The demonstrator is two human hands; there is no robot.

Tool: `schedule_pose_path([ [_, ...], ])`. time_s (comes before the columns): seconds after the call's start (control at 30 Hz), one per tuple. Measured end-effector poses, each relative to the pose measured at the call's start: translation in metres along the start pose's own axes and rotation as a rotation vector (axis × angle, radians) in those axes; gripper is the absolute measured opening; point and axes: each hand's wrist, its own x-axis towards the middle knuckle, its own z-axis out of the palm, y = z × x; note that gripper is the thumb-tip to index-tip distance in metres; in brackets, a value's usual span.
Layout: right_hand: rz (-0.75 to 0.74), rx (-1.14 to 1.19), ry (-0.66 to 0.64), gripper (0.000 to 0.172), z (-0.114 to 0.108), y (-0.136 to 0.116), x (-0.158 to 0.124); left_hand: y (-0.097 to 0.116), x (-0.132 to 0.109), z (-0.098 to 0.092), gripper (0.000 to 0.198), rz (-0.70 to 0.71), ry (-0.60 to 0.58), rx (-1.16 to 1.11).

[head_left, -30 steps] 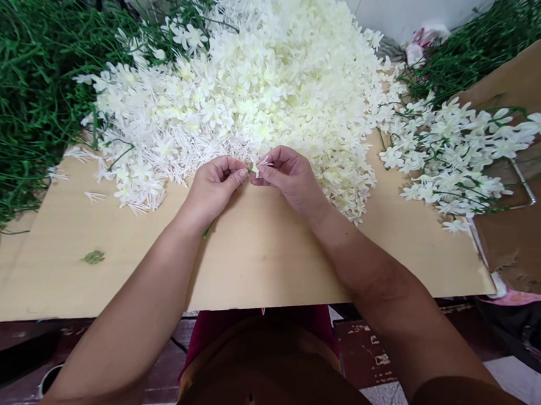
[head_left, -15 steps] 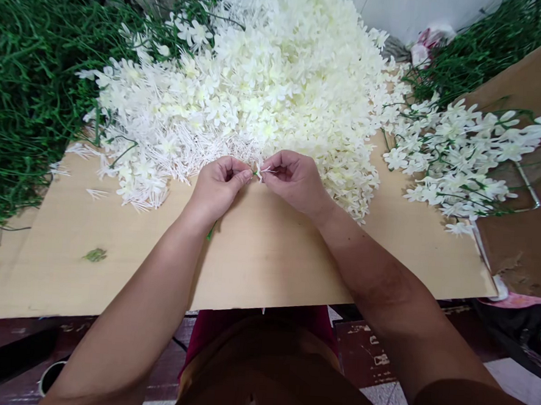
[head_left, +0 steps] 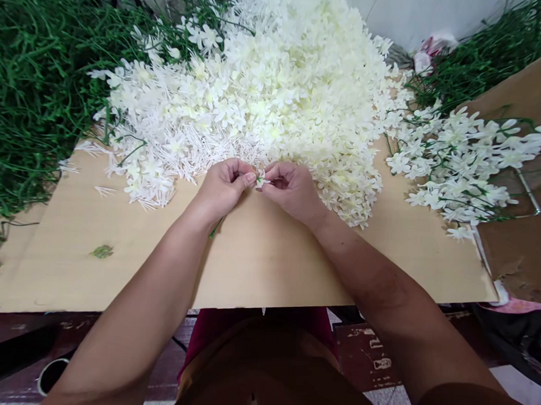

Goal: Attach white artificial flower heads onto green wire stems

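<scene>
The counter (head_left: 271,263) is shown across the frame, and it is loaded: the upper centre is filled by a great pile of white blossoms (head_left: 306,76), the left by a tangle of green stems (head_left: 34,84), the right by a smaller cluster of stemmed flowers (head_left: 457,147). At frame centre, just in front of the pile, the left hand (head_left: 220,190) is held close beside the right hand (head_left: 294,192). Both sets of fingers are pinched narrow: a single stem (head_left: 215,227) is gripped by the left, its lower end seen below the hand; a small white piece (head_left: 262,173) is held by the right. Half a second ago it was seen splayed over the right fingertips; now it is drawn in, against the green tip (head_left: 258,180). Stem and piece, it is judged, are being brought together; whether they are joined cannot be told.
</scene>
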Motion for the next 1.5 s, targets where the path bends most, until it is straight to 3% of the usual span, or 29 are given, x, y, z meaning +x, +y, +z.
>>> schedule_pose_path([
  [0.17, 0.074, 0.040, -0.063, 0.011, -0.004, -0.006, -0.001, 0.002, 0.000, 0.000, 0.012, -0.009, 0.011, -0.050],
  [0.53, 0.025, 0.194, -0.038, 0.020, -0.009, -0.008, 0.005, 0.005, 0.002, -0.004, 0.016, -0.004, -0.019, -0.104],
  [0.7, 0.034, 0.258, -0.061, 0.026, -0.011, -0.006, 0.007, 0.010, -0.006, -0.003, 0.020, -0.065, -0.141, -0.147],
  [0.8, 0.045, 0.265, -0.092, 0.035, -0.010, -0.007, 0.006, 0.006, -0.005, -0.001, 0.023, 0.024, -0.136, -0.122],
  [1.03, 0.057, 0.271, -0.076, 0.043, -0.006, -0.009, 0.005, -0.007, 0.004, 0.000, 0.008, 0.211, 0.016, 0.082],
  [1.3, 0.331, 0.427, -0.229, 0.050, -0.010, -0.020, 0.003, -0.006, 0.004, -0.003, 0.006, 0.335, -0.029, 0.118],
  [1.5, 0.331, 0.418, -0.200, 0.046, -0.012, -0.020, 0.004, -0.006, 0.006, -0.004, 0.009, 0.362, -0.012, 0.146],
])
